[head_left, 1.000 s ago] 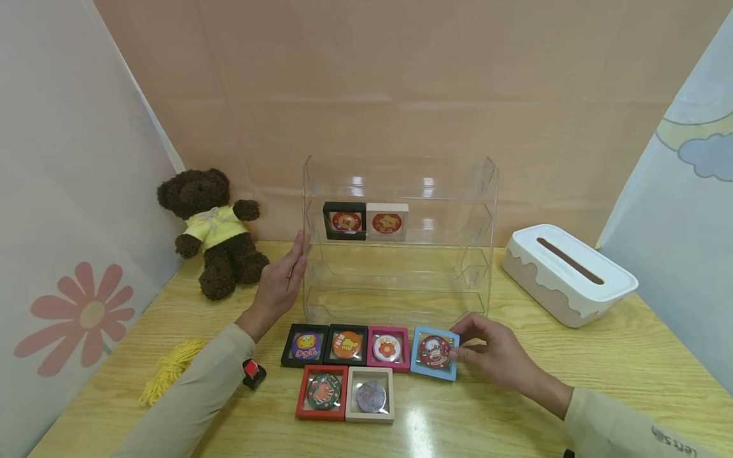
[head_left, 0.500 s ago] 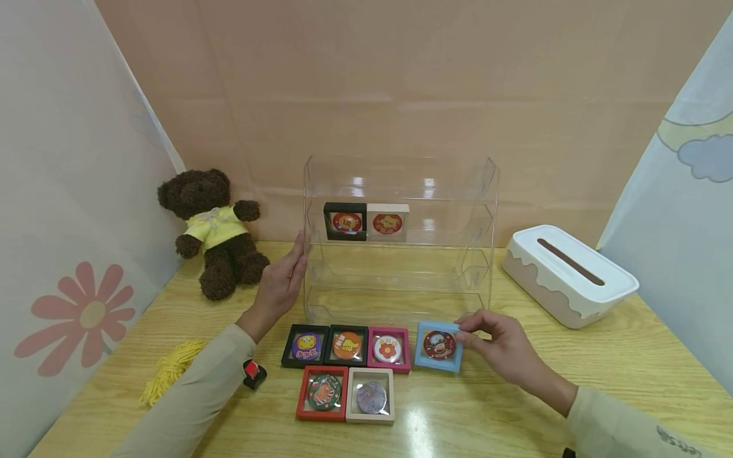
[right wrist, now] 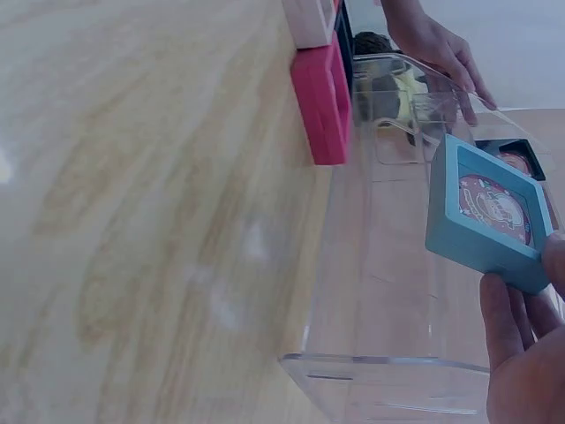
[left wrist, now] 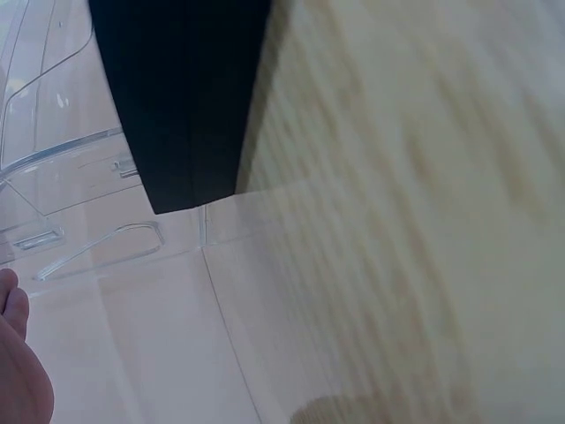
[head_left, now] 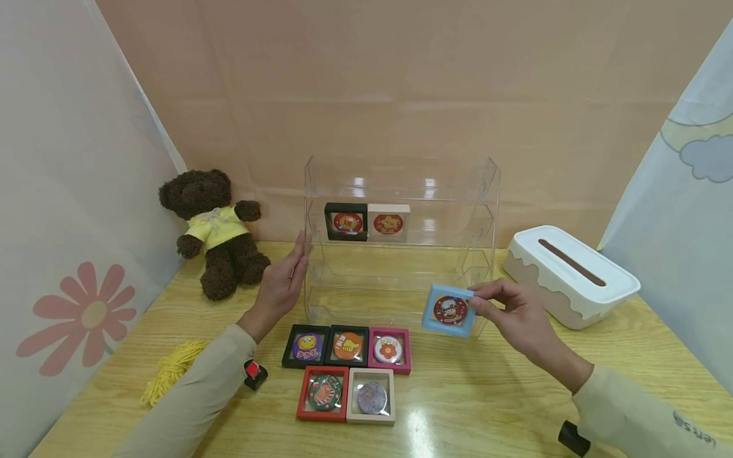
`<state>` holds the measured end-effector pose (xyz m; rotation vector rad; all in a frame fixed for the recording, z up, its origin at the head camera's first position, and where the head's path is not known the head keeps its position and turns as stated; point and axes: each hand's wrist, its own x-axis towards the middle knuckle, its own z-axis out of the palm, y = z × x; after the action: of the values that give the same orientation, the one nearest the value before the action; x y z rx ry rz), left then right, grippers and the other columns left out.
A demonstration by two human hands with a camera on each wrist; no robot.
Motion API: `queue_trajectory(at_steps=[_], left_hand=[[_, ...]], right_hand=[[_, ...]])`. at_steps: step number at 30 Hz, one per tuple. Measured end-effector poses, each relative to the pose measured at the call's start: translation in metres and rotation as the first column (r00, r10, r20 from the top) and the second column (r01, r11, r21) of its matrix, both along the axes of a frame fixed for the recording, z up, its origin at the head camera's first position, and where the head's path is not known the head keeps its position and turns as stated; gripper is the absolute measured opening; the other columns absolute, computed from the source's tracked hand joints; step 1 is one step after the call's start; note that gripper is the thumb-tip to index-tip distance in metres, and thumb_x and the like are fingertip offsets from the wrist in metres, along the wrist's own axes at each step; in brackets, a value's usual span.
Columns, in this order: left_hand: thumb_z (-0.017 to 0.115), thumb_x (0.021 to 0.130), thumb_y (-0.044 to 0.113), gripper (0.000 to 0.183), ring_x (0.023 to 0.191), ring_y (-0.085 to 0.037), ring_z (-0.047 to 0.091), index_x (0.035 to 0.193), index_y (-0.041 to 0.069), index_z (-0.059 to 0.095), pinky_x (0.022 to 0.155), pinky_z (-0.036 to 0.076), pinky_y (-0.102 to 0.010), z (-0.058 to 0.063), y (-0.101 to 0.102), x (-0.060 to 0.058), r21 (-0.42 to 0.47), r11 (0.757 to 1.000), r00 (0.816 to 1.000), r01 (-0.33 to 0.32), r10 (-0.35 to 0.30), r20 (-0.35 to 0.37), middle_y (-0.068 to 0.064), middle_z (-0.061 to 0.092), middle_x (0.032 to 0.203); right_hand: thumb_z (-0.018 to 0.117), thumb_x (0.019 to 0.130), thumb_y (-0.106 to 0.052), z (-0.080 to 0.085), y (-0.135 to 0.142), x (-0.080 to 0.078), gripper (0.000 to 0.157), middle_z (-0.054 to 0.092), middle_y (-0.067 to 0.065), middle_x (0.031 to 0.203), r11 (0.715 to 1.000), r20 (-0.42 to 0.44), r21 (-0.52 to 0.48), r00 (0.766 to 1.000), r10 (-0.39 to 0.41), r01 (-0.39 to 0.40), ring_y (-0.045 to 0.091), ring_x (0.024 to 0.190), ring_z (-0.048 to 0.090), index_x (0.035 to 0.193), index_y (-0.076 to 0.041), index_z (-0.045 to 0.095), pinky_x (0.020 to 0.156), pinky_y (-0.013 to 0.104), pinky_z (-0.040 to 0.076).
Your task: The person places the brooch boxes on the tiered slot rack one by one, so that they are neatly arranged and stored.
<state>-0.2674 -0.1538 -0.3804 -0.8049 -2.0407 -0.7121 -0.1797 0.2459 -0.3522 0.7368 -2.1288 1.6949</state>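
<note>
Between the thumb and fingers of my right hand (head_left: 518,315) a light blue square frame (head_left: 431,319) with a round red badge is pinched by its right edge, raised off the table in front of the clear acrylic rack (head_left: 401,278). The right wrist view shows the same blue frame (right wrist: 477,252) tilted, with fingertips under one side. My left hand (head_left: 279,286) rests with straight fingers against the rack's left side. On the rack's second tier stand a black frame (head_left: 346,235) and a cream frame (head_left: 372,219), side by side.
Before the rack lie two black frames, a pink frame (head_left: 406,350), a red frame (head_left: 305,415) and a beige frame (head_left: 370,418). A teddy bear (head_left: 214,229) and yellow yarn (head_left: 172,372) are at left; a white-lidded tissue box (head_left: 527,245) stands at right.
My right hand has lifted the blue frame from the table beside the pink one and carried it up and right, towards the rack. My left hand has stayed at the rack's side.
</note>
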Motion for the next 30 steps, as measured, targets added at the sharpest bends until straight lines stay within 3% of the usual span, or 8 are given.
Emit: queue_trajectory(at_steps=[18, 25, 30], left_hand=[[0.032, 0.106, 0.031, 0.051, 0.053, -0.024, 0.058, 0.144, -0.003, 0.036, 0.056, 0.05, -0.044, 0.0, 0.0, 0.001, -0.004, 1.0, 1.0, -0.01, 0.01, 0.024, -0.022, 0.066, 0.086], [0.033, 0.105, 0.032, 0.052, 0.044, -0.017, 0.046, 0.142, -0.005, 0.037, 0.049, 0.047, -0.04, -0.002, -0.001, 0.0, 0.004, 1.0, 1.0, -0.007, 0.007, -0.009, -0.012, 0.058, 0.064], [0.033, 0.105, 0.032, 0.053, 0.042, -0.014, 0.04, 0.142, -0.005, 0.037, 0.047, 0.044, -0.037, -0.001, 0.0, -0.001, 0.007, 1.0, 1.0, 0.004, -0.004, -0.012, -0.009, 0.056, 0.061]], right_hand=[[0.059, 0.085, 0.018, 0.019, -0.002, -0.013, 0.011, 0.067, 0.007, 0.098, 0.998, -0.039, -0.069, 0.999, -0.013, 0.01, 0.015, 0.088, 0.062, 0.084, 0.008, 0.063, 0.067, 0.023, 0.052], [0.06, 0.084, 0.018, 0.027, -0.004, -0.021, 0.011, 0.068, 0.01, 0.095, 0.993, -0.06, -0.11, 0.998, -0.037, 0.03, 0.017, 0.087, 0.063, 0.084, 0.008, 0.064, 0.067, 0.025, 0.052], [0.061, 0.083, 0.018, 0.032, -0.005, -0.025, 0.007, 0.069, 0.007, 0.094, 0.99, -0.063, -0.114, 0.994, -0.086, 0.079, 0.016, 0.087, 0.064, 0.083, 0.012, 0.064, 0.067, 0.023, 0.052]])
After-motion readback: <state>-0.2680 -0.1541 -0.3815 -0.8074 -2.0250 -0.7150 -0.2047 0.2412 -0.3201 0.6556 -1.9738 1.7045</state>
